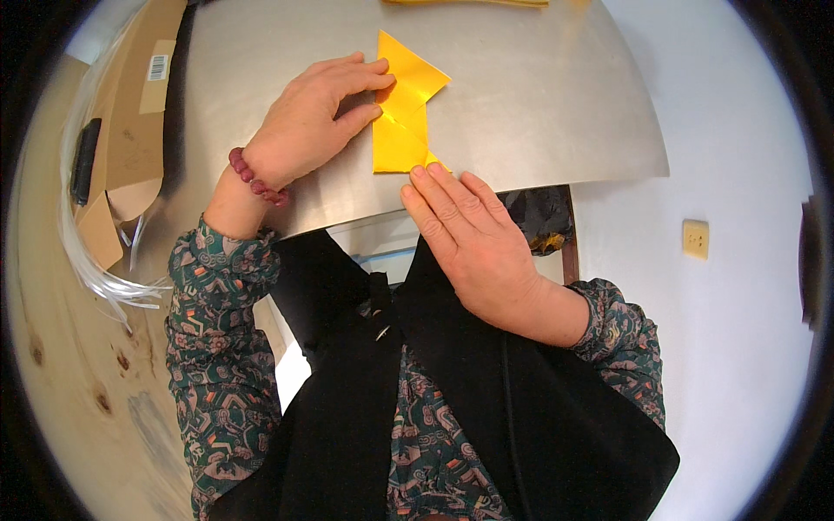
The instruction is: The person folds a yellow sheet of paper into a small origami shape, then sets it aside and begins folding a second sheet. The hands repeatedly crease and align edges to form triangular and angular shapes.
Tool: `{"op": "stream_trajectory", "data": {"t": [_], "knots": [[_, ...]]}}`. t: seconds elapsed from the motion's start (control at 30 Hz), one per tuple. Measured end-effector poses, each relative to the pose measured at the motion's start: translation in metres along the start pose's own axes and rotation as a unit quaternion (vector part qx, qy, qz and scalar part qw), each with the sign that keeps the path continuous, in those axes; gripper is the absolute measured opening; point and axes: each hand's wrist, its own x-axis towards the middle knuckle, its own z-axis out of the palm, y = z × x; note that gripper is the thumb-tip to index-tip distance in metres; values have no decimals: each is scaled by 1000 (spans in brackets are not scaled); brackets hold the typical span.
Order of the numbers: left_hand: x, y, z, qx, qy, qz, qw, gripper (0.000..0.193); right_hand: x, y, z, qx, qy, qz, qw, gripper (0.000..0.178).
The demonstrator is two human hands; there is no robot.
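A sheet of shiny golden-yellow paper [401, 143], folded on slanting creases, lies on the metal tabletop [539, 95] near its front edge. Its upper part forms a pointed flap, and a small corner sticks out at the lower right. My left hand [313, 108] rests at the paper's left edge, with fingertips and thumb touching it and the fingers apart. Fingers stretched out flat, my right hand [473, 239] presses its fingertips on the lower right corner of the paper. A dark red bead bracelet [254, 178] circles my left wrist.
More yellow paper [469, 3] lies at the table's far edge. To the left stands an open cardboard box [130, 122] with white plastic strips [95, 265] beside it. A black plastic bag [530, 213] shows below the table's front edge. The wall at right carries a socket [695, 239].
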Motion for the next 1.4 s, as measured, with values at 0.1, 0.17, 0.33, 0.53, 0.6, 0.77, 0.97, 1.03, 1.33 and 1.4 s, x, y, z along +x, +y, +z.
{"op": "stream_trajectory", "data": {"t": [0.1,0.17,0.33,0.53,0.6,0.77,0.97,1.03,1.33,1.4], "knots": [[-5,-8,-7,-16,-2,-13,1000,41,8,-2,0,24,-16,5,1000,64],[-5,-11,-6,-18,-1,-14,1000,41,11,-3,0,27,-13,12,999,64],[-6,-13,-5,-18,-5,-18,1000,41,12,2,-5,65,2,30,997,65],[-5,-12,-8,-1,-10,-18,1000,40,1,25,-7,257,88,139,952,49],[-4,-12,-8,2,-7,-15,1000,40,-10,37,-4,361,171,198,895,41],[-6,-12,-6,14,-12,-31,999,39,-42,28,21,509,219,234,799,31],[-11,-5,-7,-1,28,-15,999,36,-34,9,45,585,68,257,766,27],[-19,8,-2,17,46,-20,999,31,-28,8,47,649,37,276,707,28],[-55,73,31,23,158,-85,983,33,-8,2,57,754,79,358,545,31],[-60,80,34,38,163,-89,982,33,-5,-2,58,749,113,353,549,33]]}}
